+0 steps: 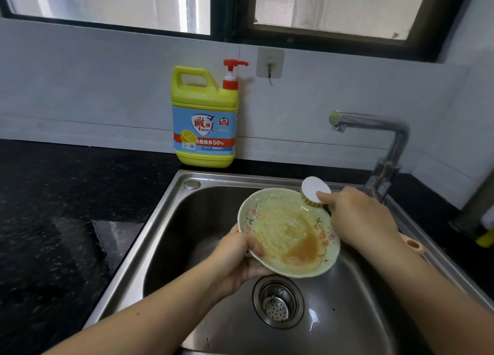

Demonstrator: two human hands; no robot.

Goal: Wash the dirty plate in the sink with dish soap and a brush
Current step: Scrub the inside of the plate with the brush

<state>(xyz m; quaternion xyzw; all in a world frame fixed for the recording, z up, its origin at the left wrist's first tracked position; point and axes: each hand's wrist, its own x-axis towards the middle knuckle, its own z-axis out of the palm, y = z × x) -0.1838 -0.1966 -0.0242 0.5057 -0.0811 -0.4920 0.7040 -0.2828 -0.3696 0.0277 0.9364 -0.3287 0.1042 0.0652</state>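
Sink [165, 207], soap jug [204, 119] and tap [369, 121] behind; left hand [238, 261] curled round plate [288, 231], right hand [358, 215] round brush [315, 190].

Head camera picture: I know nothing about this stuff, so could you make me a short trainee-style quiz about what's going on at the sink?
1. True or false: the left hand holds the plate over the sink.
2. The right hand grips: A) a sponge B) the brush C) a cup.
3. Fill in: the soap bottle has a ___ pump.
Key: 1 true; 2 B; 3 red.
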